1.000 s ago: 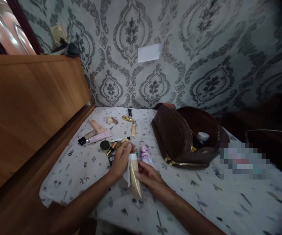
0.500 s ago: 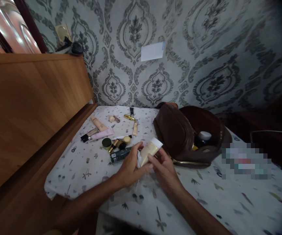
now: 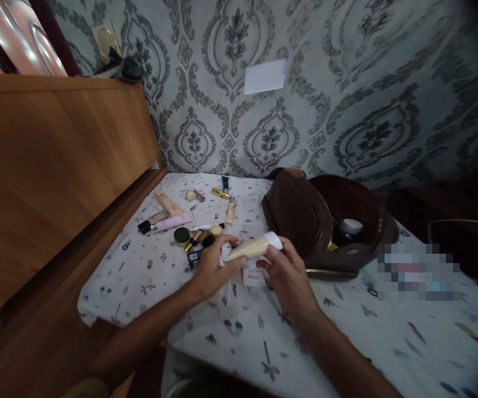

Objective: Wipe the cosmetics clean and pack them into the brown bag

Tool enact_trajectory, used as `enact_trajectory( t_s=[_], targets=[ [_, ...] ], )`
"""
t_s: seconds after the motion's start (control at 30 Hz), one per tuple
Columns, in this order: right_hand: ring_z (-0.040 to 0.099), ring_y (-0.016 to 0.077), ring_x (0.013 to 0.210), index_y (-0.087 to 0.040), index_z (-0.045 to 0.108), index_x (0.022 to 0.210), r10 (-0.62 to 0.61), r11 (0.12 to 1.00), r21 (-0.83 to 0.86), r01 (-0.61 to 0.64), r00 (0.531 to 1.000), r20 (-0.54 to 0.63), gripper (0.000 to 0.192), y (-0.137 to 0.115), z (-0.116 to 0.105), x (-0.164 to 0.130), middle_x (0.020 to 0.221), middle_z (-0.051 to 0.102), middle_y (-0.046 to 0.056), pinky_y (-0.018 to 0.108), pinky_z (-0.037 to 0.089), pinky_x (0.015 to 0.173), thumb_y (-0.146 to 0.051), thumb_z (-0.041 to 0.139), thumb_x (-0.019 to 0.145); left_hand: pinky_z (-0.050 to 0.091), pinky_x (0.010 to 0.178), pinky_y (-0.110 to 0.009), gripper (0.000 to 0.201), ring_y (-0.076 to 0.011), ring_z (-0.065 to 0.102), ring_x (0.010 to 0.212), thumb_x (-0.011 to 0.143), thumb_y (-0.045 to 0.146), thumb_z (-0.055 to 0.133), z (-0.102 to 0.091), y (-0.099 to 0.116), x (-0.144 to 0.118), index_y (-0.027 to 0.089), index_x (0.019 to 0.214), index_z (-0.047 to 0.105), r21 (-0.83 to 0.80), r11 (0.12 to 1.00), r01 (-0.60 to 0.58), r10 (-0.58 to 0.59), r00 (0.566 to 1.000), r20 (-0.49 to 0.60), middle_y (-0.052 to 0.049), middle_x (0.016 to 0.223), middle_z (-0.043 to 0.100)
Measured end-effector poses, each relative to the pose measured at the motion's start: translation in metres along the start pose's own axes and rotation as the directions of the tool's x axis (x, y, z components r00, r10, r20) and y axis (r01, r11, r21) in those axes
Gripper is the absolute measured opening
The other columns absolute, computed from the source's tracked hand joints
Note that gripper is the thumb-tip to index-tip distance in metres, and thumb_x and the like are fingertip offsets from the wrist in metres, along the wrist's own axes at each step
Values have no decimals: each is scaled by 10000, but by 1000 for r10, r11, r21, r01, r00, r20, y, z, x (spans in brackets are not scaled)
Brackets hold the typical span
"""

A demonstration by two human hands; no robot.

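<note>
Both hands are closed around a cream-coloured squeeze tube [image 3: 249, 248] with a white cap, held up over the tabletop. My left hand [image 3: 213, 267] grips its narrow flat end, along with a bit of white wipe or cloth [image 3: 224, 252]. My right hand [image 3: 293, 277] holds the tube by the cap end, thumb and fingers around it. Below the tube shows a white packet with red print [image 3: 253, 275]; whether it is held or lying down I cannot tell. A dark green tube [image 3: 194, 258] sits partly hidden behind my left hand.
A brown bag [image 3: 294, 213] stands open at the right with a white-lidded jar [image 3: 350, 230] in it. Makeup lies on the patterned cloth [image 3: 139, 287]: a pink tube [image 3: 174, 221], a beige tube [image 3: 168, 203], a dark green jar [image 3: 182, 236]. A wooden cabinet [image 3: 64, 171] borders the left.
The tube has turned from a steep slant to nearly level, its edge now facing me. The red-printed packet has come into view beneath it. The head view has shifted slightly.
</note>
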State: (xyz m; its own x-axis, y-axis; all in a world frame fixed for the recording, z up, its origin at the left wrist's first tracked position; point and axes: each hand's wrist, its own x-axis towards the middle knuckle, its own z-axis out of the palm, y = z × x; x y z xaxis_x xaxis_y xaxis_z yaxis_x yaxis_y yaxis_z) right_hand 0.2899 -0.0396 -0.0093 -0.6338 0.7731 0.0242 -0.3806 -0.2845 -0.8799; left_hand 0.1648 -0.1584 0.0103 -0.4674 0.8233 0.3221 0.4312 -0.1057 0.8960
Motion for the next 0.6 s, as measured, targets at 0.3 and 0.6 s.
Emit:
enact_trajectory(
  t_s=[0.3,0.6],
  targets=[
    [623,140,648,-215,619,1056,110,978,-189,-83,985,136,506,16,0,-4,813,674,10,232,454,561,-524,795,696,449,717,-271,245,-170,581,758,866,397,627,-20,-12,10,209,1015,582,-41,998,-50,38,964,-265,-5,852,630],
    [642,138,640,-208,549,904,305,942,-272,-196,839,450,388,20,16,-26,780,690,5,214,428,526,-488,773,756,360,1090,-440,409,-260,489,1299,1007,385,367,-20,-13,7,184,1352,459,391,880,-269,370,905,-209,-156,1347,560]
  ],
)
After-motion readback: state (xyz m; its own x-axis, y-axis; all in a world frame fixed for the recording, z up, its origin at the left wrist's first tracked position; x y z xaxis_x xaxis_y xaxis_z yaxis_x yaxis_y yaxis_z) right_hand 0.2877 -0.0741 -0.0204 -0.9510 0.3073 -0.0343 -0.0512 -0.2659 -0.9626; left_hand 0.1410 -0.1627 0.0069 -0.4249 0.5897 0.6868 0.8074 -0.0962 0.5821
